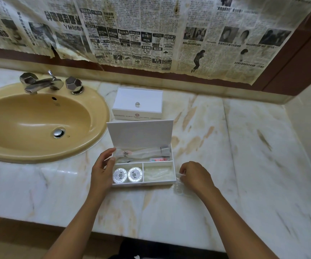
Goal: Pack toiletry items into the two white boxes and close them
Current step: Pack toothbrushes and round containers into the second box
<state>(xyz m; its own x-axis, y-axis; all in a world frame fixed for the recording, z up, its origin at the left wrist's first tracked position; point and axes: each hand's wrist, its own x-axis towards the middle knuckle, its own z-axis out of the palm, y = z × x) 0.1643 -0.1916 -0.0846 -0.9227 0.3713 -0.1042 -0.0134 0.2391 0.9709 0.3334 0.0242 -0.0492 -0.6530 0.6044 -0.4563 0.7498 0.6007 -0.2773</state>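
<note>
An open white box [173, 171] sits on the marble counter, its lid [139, 133] standing up at the back. Inside, two round wrapped soaps [127, 175] fill the front left compartment, a clear packet [158, 173] lies in the front right one, and a wrapped toothbrush [143, 152] with a small toothpaste tube [159, 159] lies in the long back one. My left hand [103, 168] rests against the box's left side, fingers touching the toothbrush wrapper's end. My right hand [195, 176] is just right of the box, pinching a clear plastic packet [179, 186]. Behind it stands a second white box [138, 103], closed, with a small knob on top.
A tan oval sink [38, 120] with a chrome tap [44, 83] takes up the counter's left side. Newspaper sheets [151, 34] cover the wall behind. The counter's front edge [151, 238] runs close to my body, and a side wall [310, 128] closes off the right.
</note>
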